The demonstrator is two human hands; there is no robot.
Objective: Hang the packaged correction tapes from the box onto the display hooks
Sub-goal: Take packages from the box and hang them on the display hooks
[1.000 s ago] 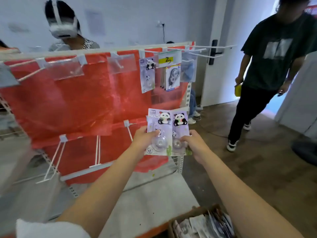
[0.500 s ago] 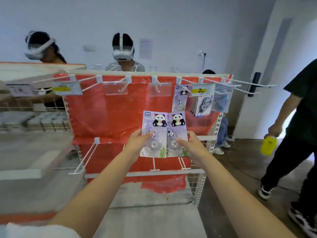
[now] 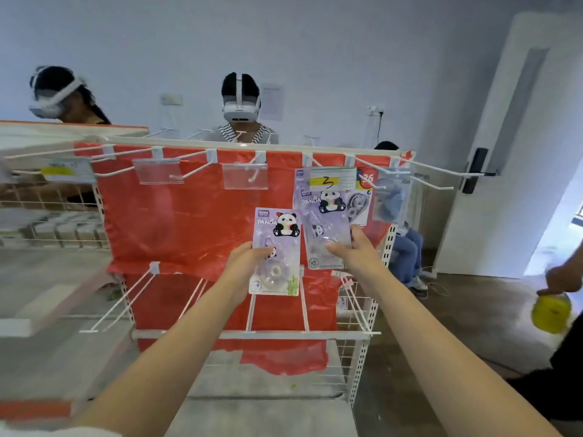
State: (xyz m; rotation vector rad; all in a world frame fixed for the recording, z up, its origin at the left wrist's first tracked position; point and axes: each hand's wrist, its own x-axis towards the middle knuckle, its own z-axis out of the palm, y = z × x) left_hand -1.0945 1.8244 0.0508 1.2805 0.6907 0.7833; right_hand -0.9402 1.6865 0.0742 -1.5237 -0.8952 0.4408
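In front of the red display rack (image 3: 176, 222), the left hand (image 3: 244, 258) pinches one panda tape pack (image 3: 277, 250), thumb across its front, other fingers hidden behind. The right hand (image 3: 353, 250) grips a second pack (image 3: 325, 228), which has moved up and apart from the first, its top now overlapping the packs already on the hook under the yellow tag (image 3: 331, 182). The box is out of view now.
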